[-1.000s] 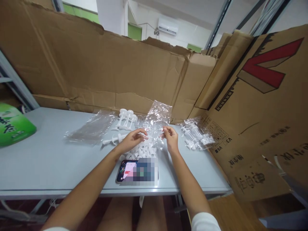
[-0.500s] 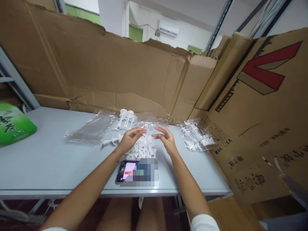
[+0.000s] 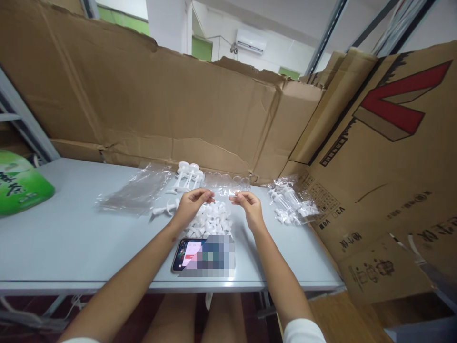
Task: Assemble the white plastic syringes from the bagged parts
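Observation:
My left hand (image 3: 191, 206) hovers over the left side of a pile of small white plastic pieces (image 3: 211, 223), thumb and fingertips pinched together. Facing it from the right, my right hand (image 3: 252, 207) is also closed in a pinch. Whether anything tiny sits in either pinch is too small to tell. Just beyond the fingertips lies a row of clear plastic tubes or cups (image 3: 225, 182). White plunger-like parts (image 3: 189, 175) stand behind my left hand, and another white part (image 3: 164, 209) lies on its side left of the pile.
A phone (image 3: 189, 255), partly blurred out, lies nearest me on the grey table (image 3: 107, 247). Flat clear plastic bags (image 3: 137, 190) lie left; a filled clear bag (image 3: 291, 202) lies right. A green container (image 3: 23, 186) stands far left. Cardboard walls (image 3: 185, 105) enclose the back and right.
Both hands have gone from loosely spread fingers to pinches, staying at nearly the same place. More of the clear tube row shows between and behind them.

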Demonstrator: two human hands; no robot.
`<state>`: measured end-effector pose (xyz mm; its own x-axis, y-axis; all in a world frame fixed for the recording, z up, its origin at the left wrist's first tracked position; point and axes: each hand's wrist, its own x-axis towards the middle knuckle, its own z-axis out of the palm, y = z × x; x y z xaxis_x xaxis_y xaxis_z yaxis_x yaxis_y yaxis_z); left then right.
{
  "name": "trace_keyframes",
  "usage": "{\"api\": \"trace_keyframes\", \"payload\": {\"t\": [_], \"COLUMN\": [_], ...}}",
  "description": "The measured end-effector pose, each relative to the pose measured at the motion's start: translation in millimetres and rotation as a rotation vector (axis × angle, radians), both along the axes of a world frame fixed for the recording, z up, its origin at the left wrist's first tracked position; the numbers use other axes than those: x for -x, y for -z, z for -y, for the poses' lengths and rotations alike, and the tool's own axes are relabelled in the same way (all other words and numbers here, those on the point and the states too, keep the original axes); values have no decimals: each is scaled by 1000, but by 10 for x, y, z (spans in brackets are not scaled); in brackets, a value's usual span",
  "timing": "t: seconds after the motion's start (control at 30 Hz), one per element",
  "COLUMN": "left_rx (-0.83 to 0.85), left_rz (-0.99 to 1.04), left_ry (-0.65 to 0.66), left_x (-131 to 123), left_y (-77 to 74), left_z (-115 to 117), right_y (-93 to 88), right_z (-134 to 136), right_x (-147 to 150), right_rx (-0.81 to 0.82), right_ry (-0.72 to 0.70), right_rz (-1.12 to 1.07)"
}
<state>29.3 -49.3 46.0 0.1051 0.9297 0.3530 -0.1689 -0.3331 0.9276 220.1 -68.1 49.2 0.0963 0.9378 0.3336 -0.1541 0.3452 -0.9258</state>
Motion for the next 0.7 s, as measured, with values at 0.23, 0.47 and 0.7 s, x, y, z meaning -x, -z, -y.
{"api": "trace_keyframes", "payload": {"t": [0.23,0.47,0.7], "left_rx": [31,57,26], "left_rz": [42,-18,-134], "left_ry": [32,3,84], "left_x": [-22,-30,-25], "left_y": [35,68,121], "left_z": [-26,-39,-53], "right_y": [24,47,65], "right_z": [-13,-34,-35], "right_x": [25,43,63], "right_rx": [49,151,226], "right_ry": [-10,10,-44], "right_rz": [-37,-114,-88]}}
